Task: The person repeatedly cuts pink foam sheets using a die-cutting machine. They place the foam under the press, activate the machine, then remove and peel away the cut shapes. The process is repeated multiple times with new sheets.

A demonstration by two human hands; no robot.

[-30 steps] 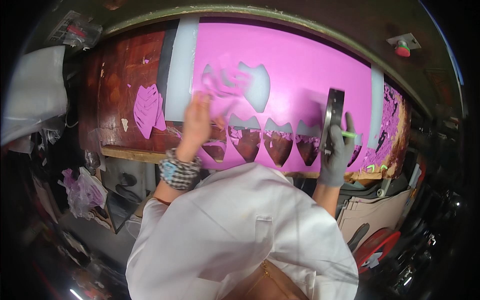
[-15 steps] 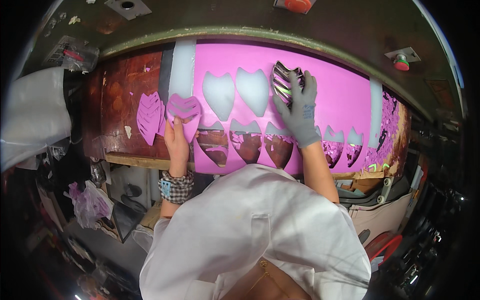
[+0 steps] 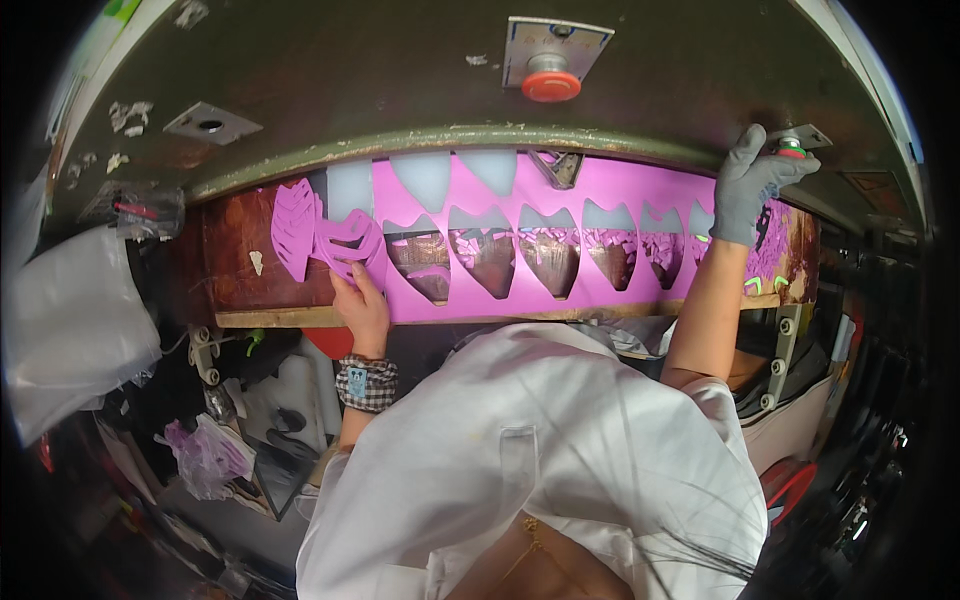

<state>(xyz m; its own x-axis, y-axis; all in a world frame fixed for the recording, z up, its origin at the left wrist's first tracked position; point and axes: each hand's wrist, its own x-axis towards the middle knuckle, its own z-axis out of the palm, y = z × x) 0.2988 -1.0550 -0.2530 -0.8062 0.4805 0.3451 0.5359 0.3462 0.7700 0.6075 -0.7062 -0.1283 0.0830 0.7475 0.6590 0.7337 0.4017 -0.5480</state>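
My bare left hand (image 3: 362,308) is closed on the lower end of a purple foam cut-out (image 3: 352,243) with slanted slots. Beside that piece lie more slotted purple cut-outs (image 3: 293,232) on the dark red board. Up at the right, my right hand (image 3: 745,195), in a grey glove, reaches to a green push button (image 3: 790,150) with its thumb and fingers apart. A metal cutting die (image 3: 558,170) rests on the purple foam sheet (image 3: 620,180), its far part hidden under the green machine beam. Fang-shaped holes run along the sheet.
The green machine beam (image 3: 400,110) spans the far side and carries a red mushroom button (image 3: 551,85). Purple scraps (image 3: 768,245) heap at the right end. A clear plastic sheet (image 3: 75,310) hangs at the left, and a purple plastic bag (image 3: 205,455) lies below.
My right hand has let go of the cutting die and moved right to the green button. My left hand has lowered its cut-out beside the others. The beam now covers more of the sheet.
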